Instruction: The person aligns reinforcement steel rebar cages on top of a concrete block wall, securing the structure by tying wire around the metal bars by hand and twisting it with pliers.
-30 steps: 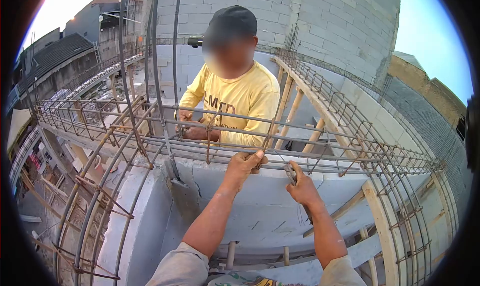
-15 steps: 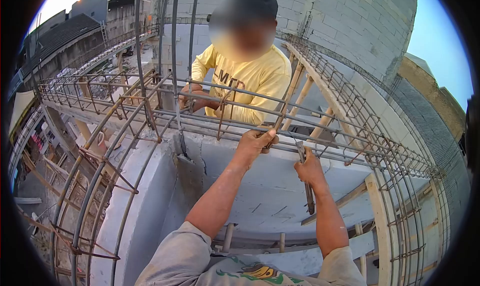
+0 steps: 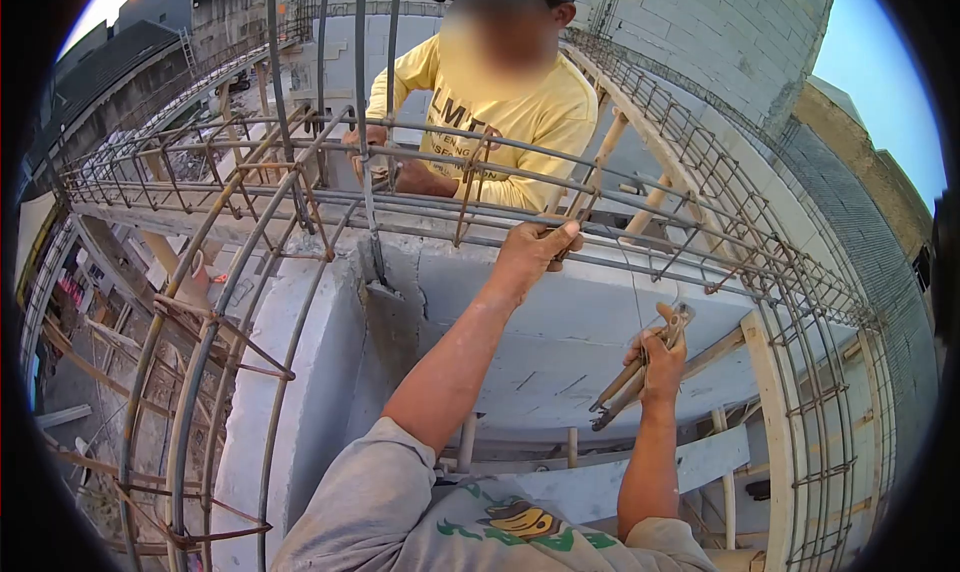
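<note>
1 pair of brown metal pliers (image 3: 624, 381), long axis 1-to-7 o'clock, is clasped by the right hand (image 3: 662, 362) at 4 o'clock from the left hand (image 3: 535, 250), curled at the rusty steel-bar cage (image 3: 468, 194), grip unclear.

Rebar cage (image 3: 465, 208) atop pale block wall (image 3: 540, 317)

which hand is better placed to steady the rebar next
Probably the left hand: it is up at the rebar, while the right hand is lower, apart from it, and wrapped around a pliers-like tool.
</note>
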